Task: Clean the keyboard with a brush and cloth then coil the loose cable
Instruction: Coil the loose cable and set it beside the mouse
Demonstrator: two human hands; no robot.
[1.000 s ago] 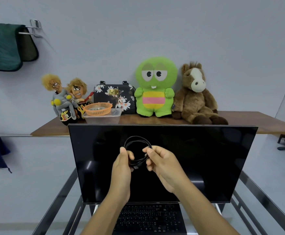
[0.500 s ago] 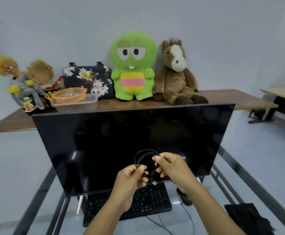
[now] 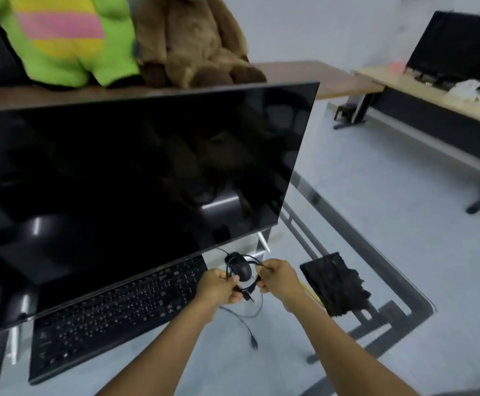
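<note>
My left hand (image 3: 220, 287) and my right hand (image 3: 277, 277) each pinch one side of a small coil of black cable (image 3: 247, 288), held low over the glass desk just right of the black keyboard (image 3: 118, 312). A black mouse (image 3: 240, 267) shows through the loop behind the coil. Another thin cable (image 3: 247, 330) with a plug at its end lies on the glass below my hands. A dark cloth (image 3: 334, 284) lies on the desk to the right of my right hand. No brush is in view.
A large dark monitor (image 3: 133, 178) stands over the keyboard. Behind it a wooden shelf (image 3: 333, 75) carries a green plush toy (image 3: 64, 38) and a brown plush horse (image 3: 190, 44). The glass desk edge (image 3: 404, 281) runs along the right. Another desk (image 3: 438, 101) stands at far right.
My view has swung down and to the right. Both hands have lowered the coiled cable from in front of the screen to just above the desk beside the mouse.
</note>
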